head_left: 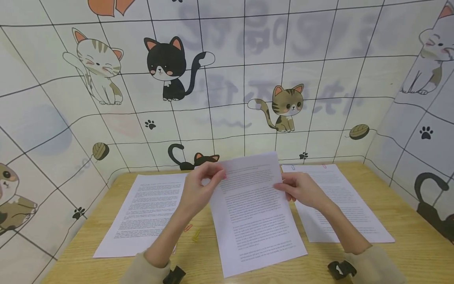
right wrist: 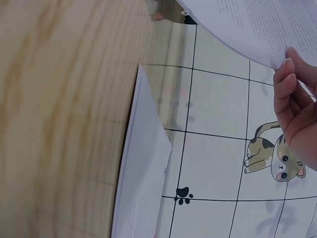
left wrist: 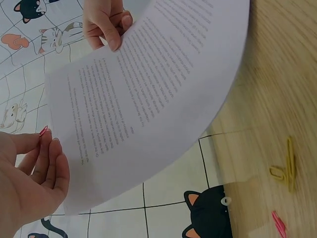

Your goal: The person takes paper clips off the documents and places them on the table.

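Held up above the table is a printed paper sheaf (head_left: 255, 213), its lower end hanging toward me. My right hand (head_left: 301, 189) pinches its right edge between thumb and fingers. At the upper left corner, my left hand (head_left: 198, 189) pinches a small pink paper clip (left wrist: 43, 131) between thumb and fingertip. In the left wrist view the clip is right at the top edge of the paper. The right wrist view shows the right thumb on the printed face and the fingers curled at the edge.
Printed pages (head_left: 142, 213) lie on the wooden table (head_left: 397, 197) at left. Another stack (head_left: 337, 205) at right has paper clips along its top edge. A yellow paper clip (left wrist: 290, 166) and a pink one (left wrist: 279, 224) lie loose between them. A cat-patterned curtain (head_left: 230, 86) encloses the table.
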### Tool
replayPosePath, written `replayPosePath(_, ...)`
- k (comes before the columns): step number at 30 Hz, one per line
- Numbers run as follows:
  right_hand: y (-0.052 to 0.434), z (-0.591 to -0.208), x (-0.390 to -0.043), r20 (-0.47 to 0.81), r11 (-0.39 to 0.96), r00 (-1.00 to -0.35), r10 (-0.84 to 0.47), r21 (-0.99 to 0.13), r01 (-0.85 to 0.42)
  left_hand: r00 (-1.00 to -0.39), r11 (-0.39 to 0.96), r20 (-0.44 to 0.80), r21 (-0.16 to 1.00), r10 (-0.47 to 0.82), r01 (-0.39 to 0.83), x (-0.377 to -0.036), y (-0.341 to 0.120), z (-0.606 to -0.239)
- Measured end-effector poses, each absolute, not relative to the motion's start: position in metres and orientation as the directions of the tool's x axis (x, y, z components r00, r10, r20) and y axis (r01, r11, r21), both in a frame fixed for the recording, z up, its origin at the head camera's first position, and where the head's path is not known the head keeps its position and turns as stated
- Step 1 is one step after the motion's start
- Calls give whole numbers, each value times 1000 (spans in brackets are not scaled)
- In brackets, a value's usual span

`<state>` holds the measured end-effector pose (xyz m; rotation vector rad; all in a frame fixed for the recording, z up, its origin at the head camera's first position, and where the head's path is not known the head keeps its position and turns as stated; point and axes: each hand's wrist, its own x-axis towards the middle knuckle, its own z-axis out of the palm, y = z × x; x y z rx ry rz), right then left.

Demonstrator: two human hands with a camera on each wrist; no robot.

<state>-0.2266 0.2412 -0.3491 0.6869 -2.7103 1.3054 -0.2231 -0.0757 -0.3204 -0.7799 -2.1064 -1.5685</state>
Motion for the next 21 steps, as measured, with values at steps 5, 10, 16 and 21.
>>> replayPosePath(5,242,-349,-227,233,546,-901,-365,-731,-410,-780,254,587,738,218,626,-222,-86,-326)
replayPosePath(10,242,-350,-227,236,541,-900,-366,-733,-413,-799,287,554,746,234,601,-222,-97,-333)
replayPosePath(16,242,-351,-228,257,528,-892,-372,-732,-431,-827,322,501,763,255,561,-220,-108,-339)
replayPosePath(21,242,-351,-228,264,523,-888,-375,-731,-438,-840,347,465,767,279,539,-221,-117,-345)
